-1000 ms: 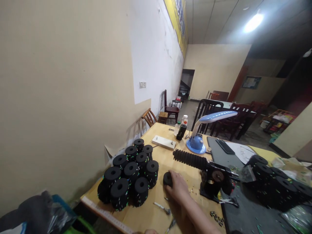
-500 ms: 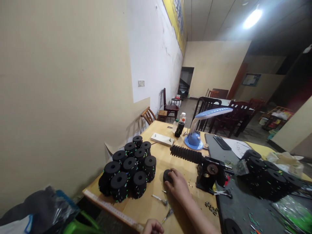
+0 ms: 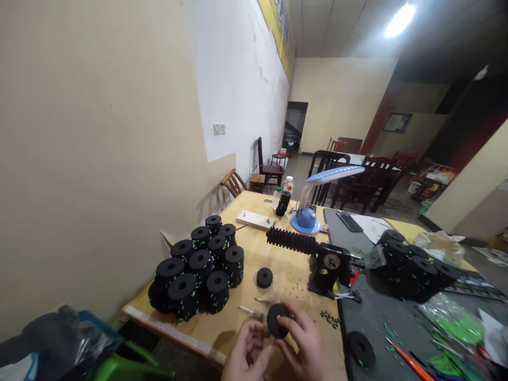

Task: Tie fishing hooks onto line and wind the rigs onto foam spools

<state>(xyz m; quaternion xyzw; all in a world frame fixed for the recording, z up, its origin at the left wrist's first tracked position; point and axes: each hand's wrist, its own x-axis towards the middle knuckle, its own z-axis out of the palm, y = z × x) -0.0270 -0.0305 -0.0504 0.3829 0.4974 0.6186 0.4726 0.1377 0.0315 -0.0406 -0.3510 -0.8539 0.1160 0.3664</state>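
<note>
Over table [image 3: 256, 251], R hand [image 3: 305, 336] clamps disc [image 3: 273, 321] w/ fingers, R edge hidden; L hand [image 3: 246, 352] curls, thumb apart, disc contact unclear.

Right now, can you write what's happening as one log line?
right hand: holding black ring | left hand: cupped close by, contact unclear | second ring: flat on table | blue lamp: farther back

Black disc [image 3: 272, 324]: we counted one in hand, thick, round and matt, with a hole at its middle.
Disc's pose: we saw it tipped up, one flat face turned towards our camera.
Disc's place: we held it in the right hand [image 3: 305, 336], the left hand [image 3: 246, 350] just beside it, contact there unclear.
</note>
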